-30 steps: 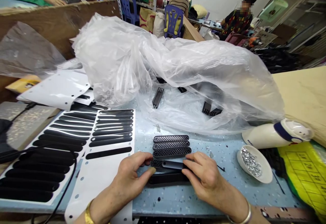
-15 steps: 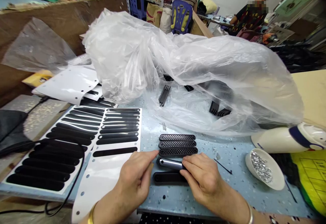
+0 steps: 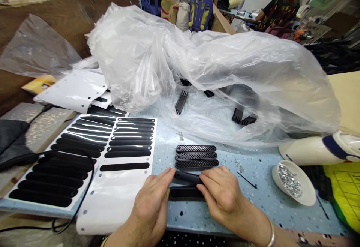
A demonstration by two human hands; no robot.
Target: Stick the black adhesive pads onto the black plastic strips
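Note:
My right hand has its thumb and fingers closed at the right end of a black strip, which lies on or just over a long bar; the gripped end is hidden. Fingers straight and side by side, my left hand touches the strip's left end with its fingertips. A second black bar lies nearer me, partly covered by the right hand. Just beyond are three black bars with a latticed face, set in a row. Sheets of glossy black stickers lie left of my hands.
A large clear plastic bag with black parts inside fills the back. At right stand a white bowl of small silvery pieces and a white bottle. A thin black tie lies near the bowl. A cable crosses the left sheets.
The strip's glossy face has turned dark as it tilted or flattened. My left fingers have straightened from a more bent pose. My right hand stays at the strip's right end.

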